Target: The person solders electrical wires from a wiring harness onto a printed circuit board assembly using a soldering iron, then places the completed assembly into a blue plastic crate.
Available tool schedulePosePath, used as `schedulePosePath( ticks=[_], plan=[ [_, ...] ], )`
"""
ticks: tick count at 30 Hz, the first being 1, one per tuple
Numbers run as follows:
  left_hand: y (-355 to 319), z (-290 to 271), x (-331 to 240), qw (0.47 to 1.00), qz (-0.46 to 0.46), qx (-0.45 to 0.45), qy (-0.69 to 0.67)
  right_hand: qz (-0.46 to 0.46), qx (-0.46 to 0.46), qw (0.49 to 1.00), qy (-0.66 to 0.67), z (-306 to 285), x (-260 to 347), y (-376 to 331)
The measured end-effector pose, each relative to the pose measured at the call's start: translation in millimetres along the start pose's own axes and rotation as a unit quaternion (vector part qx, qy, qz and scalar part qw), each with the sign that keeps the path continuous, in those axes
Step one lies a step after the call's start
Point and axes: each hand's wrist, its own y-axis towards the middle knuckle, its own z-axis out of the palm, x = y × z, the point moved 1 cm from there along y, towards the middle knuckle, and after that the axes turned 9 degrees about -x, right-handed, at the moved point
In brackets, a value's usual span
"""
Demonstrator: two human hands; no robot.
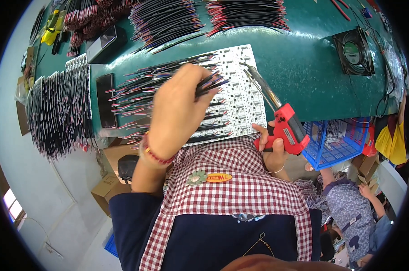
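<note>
My left hand [179,106] is closed round a small bunch of black wires [210,86], held over a white circuit board panel [243,101]. Rows of black wires with bare reddish ends lie across the panel's left part and stick out past its edge. My right hand [274,156] grips the handle of a red soldering gun [289,126] at the panel's right side. Its metal tip points up and left over the panel's far right part. The exact contact between tip and board is too small to tell. My left hand hides part of the wires beneath it.
A phone [106,100] and wired panels [62,106] lie on the left. Bundles of black wire [166,22] and red-ended wire [247,16] are at the back. A fan [353,51] stands far right, above a blue basket [335,144]. A co-worker [353,217] is at lower right.
</note>
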Motion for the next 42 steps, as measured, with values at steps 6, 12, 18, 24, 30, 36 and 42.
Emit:
schedulePosePath(
  ticks=[6, 12, 18, 24, 30, 36, 42],
  plan=[
    [6, 42, 44, 0.996, 0.026, 0.020, 0.087, 0.050, 0.020, 0.998, -0.017, -9, 6, -3],
    [14, 41, 47, 0.992, 0.059, 0.044, 0.100, 0.108, 0.014, 0.994, -0.028, -24, 4, -15],
    [16, 39, 47, 0.990, 0.048, 0.080, 0.110, 0.128, 0.017, 0.991, -0.035, -25, 8, -16],
    [19, 42, 43, 0.982, 0.074, 0.089, 0.150, 0.128, 0.031, 0.987, -0.086, -28, 6, -19],
    [22, 41, 43, 0.974, 0.097, 0.097, 0.178, 0.141, 0.015, 0.987, -0.078, -27, 15, -17],
    [22, 40, 39, 0.972, 0.087, 0.108, 0.189, 0.123, 0.034, 0.985, -0.115, -35, 10, -19],
    [18, 37, 41, 0.977, 0.087, 0.101, 0.169, 0.154, 0.048, 0.981, -0.112, -29, 16, -19]
  ],
)
